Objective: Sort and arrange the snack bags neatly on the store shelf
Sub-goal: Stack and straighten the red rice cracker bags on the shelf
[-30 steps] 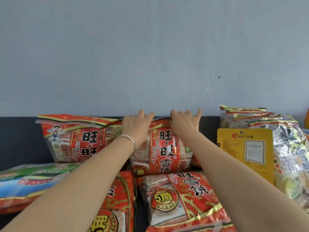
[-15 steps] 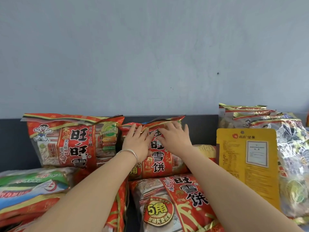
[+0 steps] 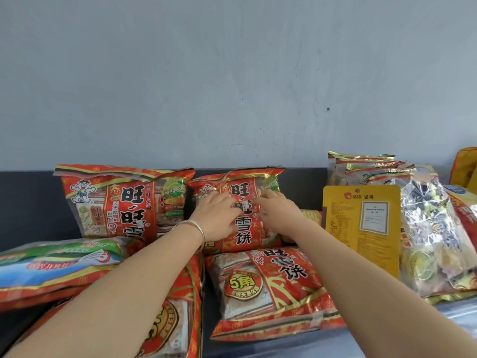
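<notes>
Since it stands upright against the shelf's dark back panel (image 3: 31,208), the middle red rice-cracker bag (image 3: 245,236) needs steadying: left hand (image 3: 216,218) and right hand (image 3: 278,215) lie flat on its front, fingers straight (nothing gripped), probably squaring it beside the matching bag (image 3: 124,200), behind a flat-lying one (image 3: 268,288).

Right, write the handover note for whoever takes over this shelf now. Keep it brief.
Left hand: open, flat on the middle red bag.
Right hand: open, flat on the same bag.
Done: middle red bag and left red bag stand upright at the back, side by side.
Left: front red bag lies flat below them; green bag lies at the left; yellow pouch stands at the right. Likely sort these.
</notes>
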